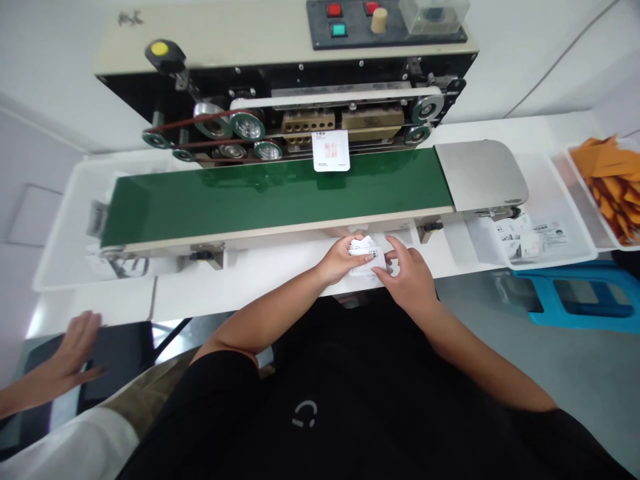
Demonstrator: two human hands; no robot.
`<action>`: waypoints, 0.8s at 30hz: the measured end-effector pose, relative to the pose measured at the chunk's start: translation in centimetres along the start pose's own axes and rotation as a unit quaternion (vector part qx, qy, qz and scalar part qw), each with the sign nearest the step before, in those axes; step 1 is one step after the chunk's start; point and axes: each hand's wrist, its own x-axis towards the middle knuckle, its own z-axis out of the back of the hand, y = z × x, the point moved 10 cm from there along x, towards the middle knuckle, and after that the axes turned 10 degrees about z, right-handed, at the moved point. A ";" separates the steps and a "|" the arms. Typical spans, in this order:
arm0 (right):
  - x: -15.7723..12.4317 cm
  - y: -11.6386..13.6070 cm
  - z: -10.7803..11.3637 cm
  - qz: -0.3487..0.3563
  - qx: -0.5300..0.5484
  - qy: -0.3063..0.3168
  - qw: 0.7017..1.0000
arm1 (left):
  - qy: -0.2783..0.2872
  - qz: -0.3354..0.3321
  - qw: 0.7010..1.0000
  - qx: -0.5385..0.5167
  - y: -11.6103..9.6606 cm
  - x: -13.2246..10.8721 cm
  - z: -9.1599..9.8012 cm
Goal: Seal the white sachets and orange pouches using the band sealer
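Note:
My left hand point(340, 259) and my right hand point(409, 275) meet at the near edge of the white table point(260, 283), both pinching a small white printed pouch point(369, 259). The left fingers curl over its top; the right fingers grip its right side. Beyond them runs the green conveyor belt point(275, 197) of a sealing machine point(295, 100). Another white pouch with red print point(331, 151) stands on the belt, its top edge in the sealing track.
A white bin point(555, 200) at the right holds several white pouches. Further right, a tray holds orange packets point(613, 183). A white tray point(65, 227) sits under the belt's left end. A blue stool point(580, 297) stands below. Another person's hand point(75, 350) rests at lower left.

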 end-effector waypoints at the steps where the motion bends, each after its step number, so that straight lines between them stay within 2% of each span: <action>1: 0.1 0.0 -0.1 0.001 0.012 -0.002 1.000 | 0.001 0.000 1.000 0.000 0.1 0.1 0.1; 11: -0.3 -2.6 -0.3 -0.065 0.153 -0.065 0.984 | -0.024 0.003 0.999 -0.038 1.3 0.8 1.3; 13: -0.6 -3.4 -0.6 -0.099 0.215 -0.095 0.967 | -0.027 0.006 0.999 -0.036 1.4 0.9 1.3; 17: -0.9 -4.1 -1.3 -0.153 0.339 -0.166 0.913 | -0.012 0.003 1.000 -0.014 1.2 0.9 1.0; 24: -0.7 -4.1 -2.0 -0.194 0.389 -0.239 0.868 | 0.016 0.004 1.000 -0.018 1.1 0.9 0.8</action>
